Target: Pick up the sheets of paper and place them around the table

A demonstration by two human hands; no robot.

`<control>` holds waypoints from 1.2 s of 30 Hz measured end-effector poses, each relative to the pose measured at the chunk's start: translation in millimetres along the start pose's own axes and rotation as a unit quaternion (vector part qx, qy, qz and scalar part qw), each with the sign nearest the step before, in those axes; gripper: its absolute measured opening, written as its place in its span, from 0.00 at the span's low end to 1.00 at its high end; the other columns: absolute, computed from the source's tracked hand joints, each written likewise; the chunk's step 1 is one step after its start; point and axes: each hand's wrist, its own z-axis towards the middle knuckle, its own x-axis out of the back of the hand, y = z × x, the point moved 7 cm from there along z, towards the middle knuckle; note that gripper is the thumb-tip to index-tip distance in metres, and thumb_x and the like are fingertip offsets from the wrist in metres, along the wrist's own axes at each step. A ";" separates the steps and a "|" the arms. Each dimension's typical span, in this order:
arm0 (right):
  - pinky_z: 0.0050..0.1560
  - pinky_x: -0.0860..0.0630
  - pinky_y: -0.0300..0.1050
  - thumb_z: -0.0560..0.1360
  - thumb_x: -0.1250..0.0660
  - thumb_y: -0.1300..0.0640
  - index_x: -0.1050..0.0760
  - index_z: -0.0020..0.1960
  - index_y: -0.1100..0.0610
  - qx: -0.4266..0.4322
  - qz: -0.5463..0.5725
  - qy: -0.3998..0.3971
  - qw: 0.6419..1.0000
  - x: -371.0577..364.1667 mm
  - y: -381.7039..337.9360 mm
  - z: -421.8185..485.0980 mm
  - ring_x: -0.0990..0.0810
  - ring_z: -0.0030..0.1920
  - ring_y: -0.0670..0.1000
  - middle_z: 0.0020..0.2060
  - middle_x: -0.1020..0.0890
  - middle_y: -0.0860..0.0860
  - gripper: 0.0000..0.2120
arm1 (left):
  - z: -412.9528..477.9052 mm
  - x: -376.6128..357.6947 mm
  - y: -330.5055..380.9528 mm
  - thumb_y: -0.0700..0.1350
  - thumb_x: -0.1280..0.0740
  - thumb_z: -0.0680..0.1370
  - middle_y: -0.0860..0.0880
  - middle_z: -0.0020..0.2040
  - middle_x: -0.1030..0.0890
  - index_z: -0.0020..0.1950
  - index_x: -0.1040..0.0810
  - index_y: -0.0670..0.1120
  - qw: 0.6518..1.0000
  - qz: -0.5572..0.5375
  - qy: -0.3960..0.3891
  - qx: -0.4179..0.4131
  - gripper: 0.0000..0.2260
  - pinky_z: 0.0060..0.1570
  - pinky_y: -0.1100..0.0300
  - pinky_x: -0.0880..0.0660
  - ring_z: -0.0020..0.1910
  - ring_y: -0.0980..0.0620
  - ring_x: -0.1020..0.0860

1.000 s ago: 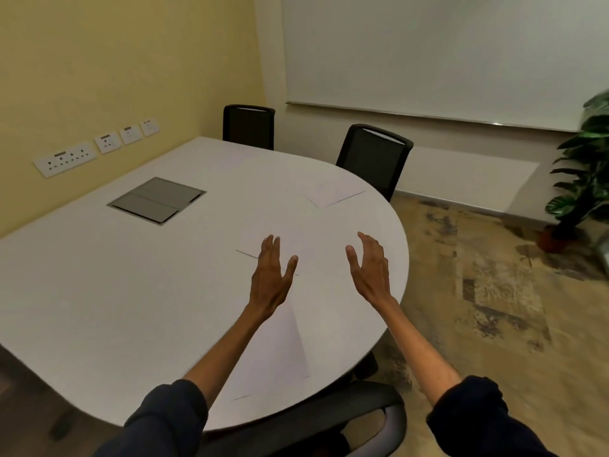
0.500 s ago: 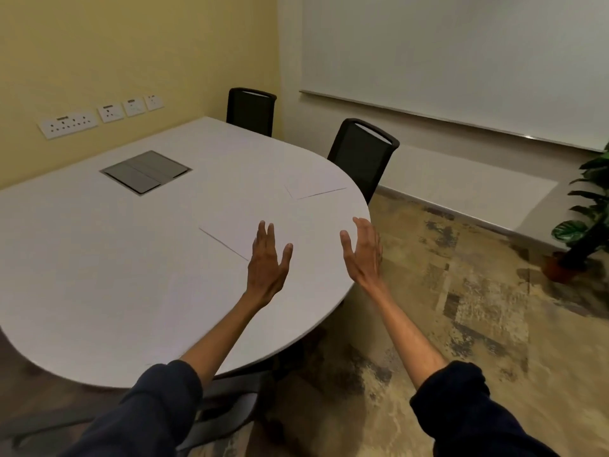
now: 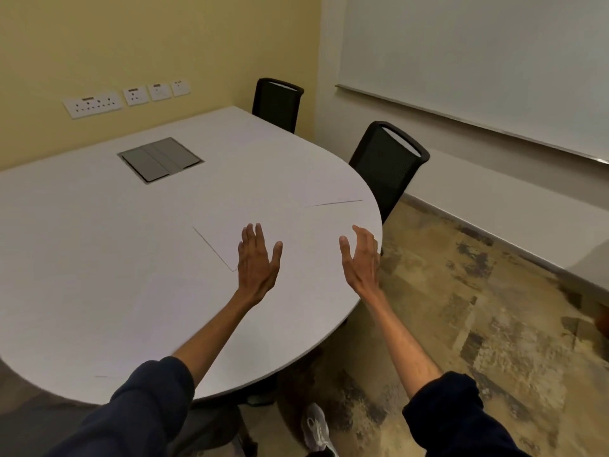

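Paper [image 3: 263, 240] lies flat on the bench [image 3: 99, 258]; above it hover the left hand [image 3: 257, 262] and right hand [image 3: 361, 258], fingers spread, empty.

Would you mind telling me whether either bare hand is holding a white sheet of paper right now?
No, the left hand and right hand are both open and empty above the grey table.

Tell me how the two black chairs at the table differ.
The nearer chair stands at the table's curved right end, angled, backrest showing large. The farther chair stands by the yellow wall's corner, looking smaller and more squarely faced. Both are black, mesh-backed, empty and pushed up to the table.
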 end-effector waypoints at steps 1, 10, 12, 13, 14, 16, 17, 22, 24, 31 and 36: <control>0.71 0.38 0.55 0.82 0.46 0.42 0.36 0.74 0.53 -0.003 0.003 -0.011 1.000 -9.5 4.6 14.7 0.34 0.72 0.53 0.72 0.32 0.52 0.25 | 10.3 -7.6 -2.7 0.58 0.47 0.83 0.43 0.81 0.52 0.81 0.52 0.42 1.000 -0.002 0.004 0.009 0.32 0.79 0.49 0.54 0.81 0.48 0.56; 0.69 0.38 0.52 0.81 0.45 0.42 0.35 0.73 0.53 0.046 0.023 -0.126 0.991 -90.6 -1.3 145.5 0.34 0.71 0.52 0.71 0.31 0.51 0.24 | 112.0 -12.9 -36.7 0.56 0.46 0.83 0.42 0.80 0.44 0.79 0.45 0.40 0.989 0.022 0.073 0.127 0.30 0.79 0.47 0.52 0.81 0.46 0.52; 0.68 0.38 0.52 0.82 0.45 0.43 0.35 0.72 0.53 0.057 0.028 -0.145 0.987 -109.1 -9.2 168.4 0.34 0.71 0.52 0.70 0.30 0.51 0.23 | 125.0 -3.6 -46.4 0.55 0.46 0.83 0.42 0.79 0.40 0.78 0.42 0.40 0.984 0.037 0.098 0.143 0.28 0.79 0.47 0.51 0.80 0.46 0.50; 0.68 0.38 0.52 0.82 0.45 0.43 0.35 0.72 0.53 0.061 0.030 -0.156 0.985 -120.2 -13.8 178.6 0.34 0.71 0.52 0.69 0.30 0.50 0.23 | 130.7 0.8 -52.9 0.55 0.45 0.83 0.42 0.78 0.39 0.78 0.41 0.41 0.981 0.041 0.108 0.156 0.28 0.78 0.46 0.50 0.80 0.45 0.48; 0.68 0.38 0.53 0.81 0.45 0.43 0.35 0.72 0.53 0.065 0.030 -0.166 0.983 -131.8 -18.6 188.1 0.34 0.71 0.51 0.69 0.29 0.50 0.23 | 135.2 4.6 -60.4 0.55 0.44 0.83 0.41 0.78 0.39 0.77 0.40 0.41 0.977 0.042 0.116 0.175 0.27 0.78 0.46 0.50 0.79 0.45 0.45; 0.68 0.38 0.53 0.81 0.44 0.43 0.34 0.71 0.53 0.075 0.029 -0.192 0.978 -158.5 -28.2 204.7 0.34 0.71 0.51 0.69 0.29 0.50 0.23 | 141.4 9.3 -78.0 0.54 0.43 0.83 0.40 0.76 0.36 0.77 0.38 0.42 0.967 0.038 0.127 0.217 0.26 0.77 0.47 0.46 0.77 0.43 0.38; 0.68 0.38 0.53 0.81 0.43 0.43 0.34 0.71 0.53 0.084 0.029 -0.206 0.974 -172.8 -33.0 211.7 0.34 0.71 0.52 0.69 0.29 0.50 0.23 | 144.1 10.5 -87.4 0.52 0.43 0.82 0.40 0.74 0.33 0.76 0.37 0.42 0.963 0.035 0.133 0.233 0.24 0.75 0.47 0.42 0.74 0.43 0.34; 0.68 0.36 0.54 0.81 0.41 0.46 0.34 0.72 0.54 0.089 0.031 -0.287 0.953 -240.1 -39.6 238.3 0.29 0.68 0.53 0.68 0.27 0.51 0.23 | 150.0 9.1 -125.0 0.47 0.40 0.82 0.43 0.62 0.21 0.71 0.33 0.43 0.937 0.044 0.156 0.310 0.18 0.65 0.49 0.35 0.62 0.42 0.24; 0.67 0.35 0.54 0.80 0.40 0.48 0.35 0.72 0.54 0.085 0.027 -0.327 0.941 -266.5 -39.4 247.8 0.25 0.65 0.54 0.66 0.25 0.52 0.22 | 153.2 8.3 -136.2 0.45 0.39 0.81 0.44 0.60 0.20 0.68 0.30 0.43 0.925 0.064 0.166 0.335 0.16 0.64 0.49 0.37 0.64 0.43 0.26; 0.67 0.31 0.54 0.80 0.39 0.53 0.36 0.73 0.59 0.103 -0.048 -0.427 0.897 -342.3 -42.5 259.3 0.25 0.66 0.57 0.68 0.26 0.57 0.23 | 164.1 -9.2 -178.0 0.42 0.37 0.80 0.44 0.61 0.21 0.65 0.25 0.42 0.880 0.027 0.176 0.440 0.14 0.64 0.48 0.30 0.65 0.43 0.27; 0.65 0.29 0.53 0.79 0.38 0.54 0.37 0.73 0.61 0.081 -0.091 -0.474 0.872 -386.0 -39.7 254.2 0.26 0.66 0.60 0.68 0.27 0.59 0.25 | 172.5 -38.2 -211.7 0.42 0.36 0.79 0.41 0.64 0.22 0.68 0.27 0.41 0.861 -0.033 0.145 0.486 0.17 0.64 0.49 0.27 0.64 0.42 0.25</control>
